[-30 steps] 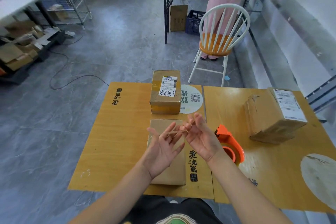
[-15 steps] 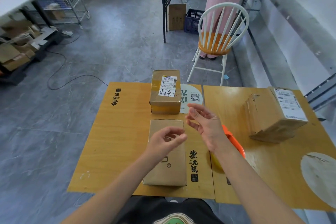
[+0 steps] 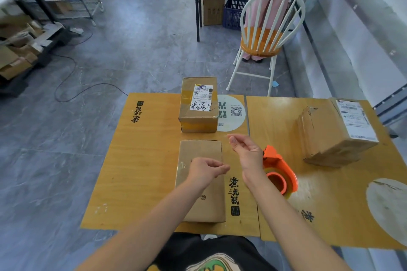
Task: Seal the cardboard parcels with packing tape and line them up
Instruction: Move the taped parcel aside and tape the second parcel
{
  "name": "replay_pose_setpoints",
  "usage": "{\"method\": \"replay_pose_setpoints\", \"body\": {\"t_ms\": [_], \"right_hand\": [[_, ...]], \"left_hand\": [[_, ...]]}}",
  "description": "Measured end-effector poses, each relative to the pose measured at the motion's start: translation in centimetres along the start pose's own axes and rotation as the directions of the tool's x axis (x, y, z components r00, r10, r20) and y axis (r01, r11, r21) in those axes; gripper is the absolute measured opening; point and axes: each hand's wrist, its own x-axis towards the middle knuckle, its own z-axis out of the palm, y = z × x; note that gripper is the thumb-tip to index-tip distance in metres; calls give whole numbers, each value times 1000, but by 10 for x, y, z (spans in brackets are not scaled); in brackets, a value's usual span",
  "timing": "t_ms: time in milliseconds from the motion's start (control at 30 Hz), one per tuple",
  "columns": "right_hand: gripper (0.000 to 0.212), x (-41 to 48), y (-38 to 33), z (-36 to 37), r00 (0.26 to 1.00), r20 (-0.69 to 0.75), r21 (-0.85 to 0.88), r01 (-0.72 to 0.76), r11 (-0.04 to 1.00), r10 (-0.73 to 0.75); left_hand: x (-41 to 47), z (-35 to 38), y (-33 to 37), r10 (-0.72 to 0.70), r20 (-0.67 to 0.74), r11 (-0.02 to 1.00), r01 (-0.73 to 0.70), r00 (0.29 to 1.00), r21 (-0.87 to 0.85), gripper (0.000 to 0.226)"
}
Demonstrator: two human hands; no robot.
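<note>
I observe my left hand (image 3: 206, 169), fingers curled together, above the plain parcel (image 3: 201, 180); right hand (image 3: 245, 149), fingers loosely curled, beside the orange tape dispenser (image 3: 278, 174); neither holds anything.

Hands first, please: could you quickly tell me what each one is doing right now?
Left hand: loosely curled above the plain parcel, nothing visibly held.
Right hand: half open, raised beside the tape dispenser, holding nothing.

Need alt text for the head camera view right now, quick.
Two bare hands, left hand and right hand, hover over a plain flat cardboard parcel on a yellow wooden table. An orange tape dispenser sits right; a labelled parcel lies beyond.
</note>
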Motion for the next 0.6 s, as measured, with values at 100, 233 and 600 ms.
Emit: {"method": "replay_pose_setpoints", "body": {"t_ms": [100,233,600], "right_hand": [[14,20,7,-1,997,-30,-43,-72,996,71],[15,39,7,0,984,-2,-21,-181,983,181],[11,65,42,6,934,2,3,-357,934,357]], "left_hand": [[6,5,-7,-25,-45,999,26,999,21,14],[9,9,-10,19,-162,1000,-19,987,1,18],[30,17,-14,-133,-278,977,173,951,126,50]]}}
